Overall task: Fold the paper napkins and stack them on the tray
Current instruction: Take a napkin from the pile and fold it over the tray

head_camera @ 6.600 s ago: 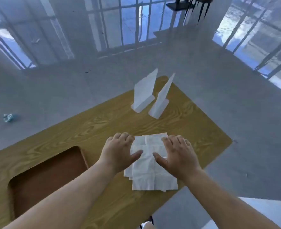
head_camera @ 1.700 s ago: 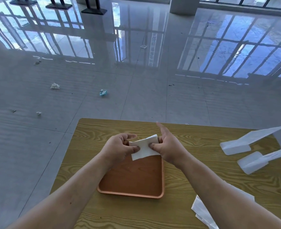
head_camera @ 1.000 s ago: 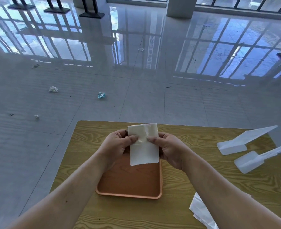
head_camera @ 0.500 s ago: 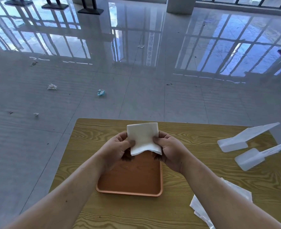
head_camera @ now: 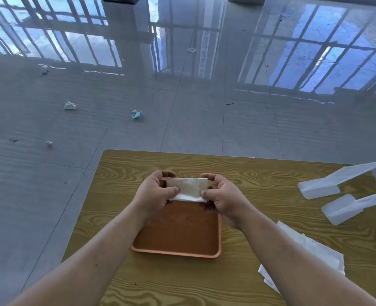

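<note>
We look down from head height at a wooden table (head_camera: pixel 271 184) with our two bare arms reaching forward. Our left hand (head_camera: pixel 153 193) and right hand (head_camera: pixel 222 197) each pinch one end of a small folded white napkin (head_camera: pixel 188 189), thumbs on top and fingers curled underneath, so both hands are closed on it. The napkin is lifted above the far edge of a brown tray (head_camera: pixel 178 237), which sits at the table's centre and has nothing stacked on it yet.

At four o'clock from the tray, partly hidden by our right forearm, lies a loose pile of unfolded napkins (head_camera: pixel 310 250). At two o'clock, two white plastic stands (head_camera: pixel 328 184) lie near the table's right edge.

We judge the fold is nearly finished and the napkin must next go down flat on the tray. The risks: the thin paper could spring open if we release one end first, or land skewed across the rim because we hold it over the far edge. Our right forearm, hovering above the pile, could also drag those sheets off the table.
</note>
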